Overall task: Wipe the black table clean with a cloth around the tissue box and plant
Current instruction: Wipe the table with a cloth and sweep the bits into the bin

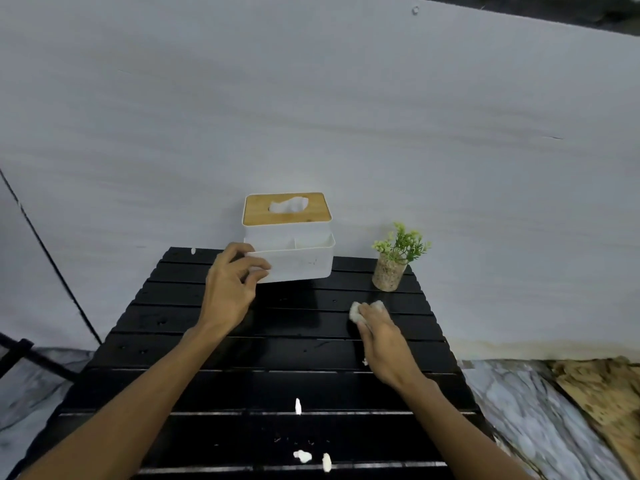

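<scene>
Cloth [367, 310] sits bunched under the right hand [386, 344], pressed to the black bench [214, 386] just in front of the plant [394, 259] and to the right of the tissue box [289, 237]. That grip is clenched on the wad, fingers folded over it. Left hand [230, 289] has thumb and fingers on the box's near left corner. The box looks tipped or lifted at that end, though from this angle I can't be sure it is clear of the slats, nor whether the grip is fully closed.

I read the cloth as soft and light. It will crumple, not slide flat, so it wants a palm-down hold with steady pressure. Box is likely light plastic with a loose wooden lid [285, 209]. I would take it low on the side wall, not by the lid.

The plant's glass pot looks narrow and easy to knock, so strokes near it should run short.

White crumbs [302, 456] lie well in front of the box, near the bench's front edge, unwiped.
</scene>
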{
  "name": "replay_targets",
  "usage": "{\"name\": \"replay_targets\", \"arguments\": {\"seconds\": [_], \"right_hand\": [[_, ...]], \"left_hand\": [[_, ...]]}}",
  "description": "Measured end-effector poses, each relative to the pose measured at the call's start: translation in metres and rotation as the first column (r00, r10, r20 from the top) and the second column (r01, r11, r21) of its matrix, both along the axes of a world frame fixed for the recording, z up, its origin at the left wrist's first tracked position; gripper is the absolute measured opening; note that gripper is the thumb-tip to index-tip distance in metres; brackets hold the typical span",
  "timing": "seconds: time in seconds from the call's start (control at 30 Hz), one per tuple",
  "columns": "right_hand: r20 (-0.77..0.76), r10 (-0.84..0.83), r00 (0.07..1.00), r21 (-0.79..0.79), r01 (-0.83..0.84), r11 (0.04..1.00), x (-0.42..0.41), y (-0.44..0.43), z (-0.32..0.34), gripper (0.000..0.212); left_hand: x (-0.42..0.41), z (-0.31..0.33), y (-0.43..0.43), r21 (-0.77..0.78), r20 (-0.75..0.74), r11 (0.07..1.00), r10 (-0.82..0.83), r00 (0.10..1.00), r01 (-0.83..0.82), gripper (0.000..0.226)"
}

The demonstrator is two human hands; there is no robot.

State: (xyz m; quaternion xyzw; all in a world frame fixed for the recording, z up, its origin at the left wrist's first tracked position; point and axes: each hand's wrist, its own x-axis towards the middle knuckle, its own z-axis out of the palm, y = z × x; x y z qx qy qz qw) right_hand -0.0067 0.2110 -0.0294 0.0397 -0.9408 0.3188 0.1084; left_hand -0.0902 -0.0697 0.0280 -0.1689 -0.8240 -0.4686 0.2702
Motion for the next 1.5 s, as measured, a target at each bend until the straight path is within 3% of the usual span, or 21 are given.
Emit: {"name": "replay_targets", "arguments": {"seconds": [0.13,0.23,0.3,0.37,0.47,0.53,0.6,0.7,0.8,0.87,0.93,1.0,1.07,1.17,1.23,1.3,1.4,1.5], "right_hand": [[0.097,0.298,0.95,-0.092,-0.289,0.953,0.011,-0.043,0.024,0.033],[0.024,0.376,0.926,-0.248,-0.359,0.9,0.024,-0.058,0.04,0.031],[-0.09,0.237,0.967,-0.37,-0.253,0.894,0.017,-0.054,0.04,0.036],[-0.136,-0.038,0.99,-0.368,-0.015,0.93,-0.007,-0.042,0.027,0.035],[-0.089,-0.274,0.958,-0.111,0.264,0.958,-0.048,-0.031,-0.003,0.032],[-0.111,-0.318,0.941,0.092,0.329,0.94,-0.07,-0.041,-0.018,0.033],[-0.075,-0.333,0.94,0.118,0.34,0.933,-0.088,-0.057,-0.019,0.037],[-0.018,-0.13,0.991,0.153,0.131,0.98,-0.107,-0.083,-0.016,0.03],[0.034,0.246,0.969,0.149,-0.248,0.957,-0.092,-0.109,0.003,0.021],[0.034,0.431,0.902,0.048,-0.432,0.901,-0.075,-0.111,0.016,0.029],[-0.019,0.455,0.89,-0.114,-0.454,0.884,-0.061,-0.102,0.021,0.035],[-0.084,0.271,0.959,-0.332,-0.284,0.9,-0.057,-0.09,0.025,0.038],[-0.096,-0.022,0.995,-0.411,-0.02,0.911,-0.071,-0.076,0.021,0.038],[-0.128,-0.254,0.959,-0.118,0.24,0.964,-0.113,-0.058,0.0,0.037],[-0.126,-0.356,0.926,0.144,0.372,0.917,-0.138,-0.055,-0.015,0.032],[-0.095,-0.462,0.882,0.295,0.468,0.833,-0.154,-0.061,-0.021,0.027],[-0.028,-0.502,0.865,0.415,0.467,0.781,-0.174,-0.076,-0.018,0.034],[-0.012,-0.4,0.916,0.461,0.36,0.811,-0.19,-0.1,-0.015,0.033]], "left_hand": [[0.014,0.034,-0.014,0.008,-0.007,1.0,0.001,1.0,-0.001,0.014],[0.021,0.053,-0.021,0.018,0.015,1.0,-0.005,1.0,0.005,0.013],[0.021,0.061,-0.027,0.018,0.002,1.0,-0.005,1.0,0.005,0.011],[0.02,0.068,-0.031,0.015,-0.013,1.0,-0.007,1.0,0.007,0.011],[0.018,0.074,-0.035,0.014,-0.035,1.0,-0.004,0.999,0.005,0.011],[0.016,0.077,-0.037,0.023,-0.04,1.0,-0.005,0.999,0.006,0.01],[0.015,0.079,-0.038,0.044,-0.037,0.999,-0.012,0.999,0.014,0.009],[0.013,0.083,-0.037,0.074,-0.027,0.997,-0.024,0.999,0.025,0.008],[0.012,0.086,-0.035,0.086,-0.029,0.996,-0.027,0.999,0.03,0.008],[0.012,0.088,-0.033,0.085,-0.032,0.996,-0.022,0.999,0.025,0.009],[0.011,0.09,-0.032,0.094,-0.029,0.995,-0.022,0.999,0.025,0.009],[0.011,0.093,-0.032,0.099,-0.028,0.995,-0.023,0.999,0.026,0.01],[0.011,0.095,-0.034,0.095,-0.031,0.995,-0.024,0.999,0.027,0.01],[0.01,0.098,-0.035,0.089,-0.034,0.996,-0.023,0.999,0.026,0.01],[0.007,0.098,-0.036,0.097,-0.029,0.995,-0.021,0.999,0.024,0.01],[0.004,0.097,-0.039,0.1,-0.028,0.995,-0.017,0.999,0.02,0.01],[-0.002,0.093,-0.042,0.096,-0.041,0.995,-0.02,0.999,0.024,0.011],[-0.007,0.088,-0.044,0.107,-0.042,0.994,-0.029,0.999,0.034,0.011]]}}
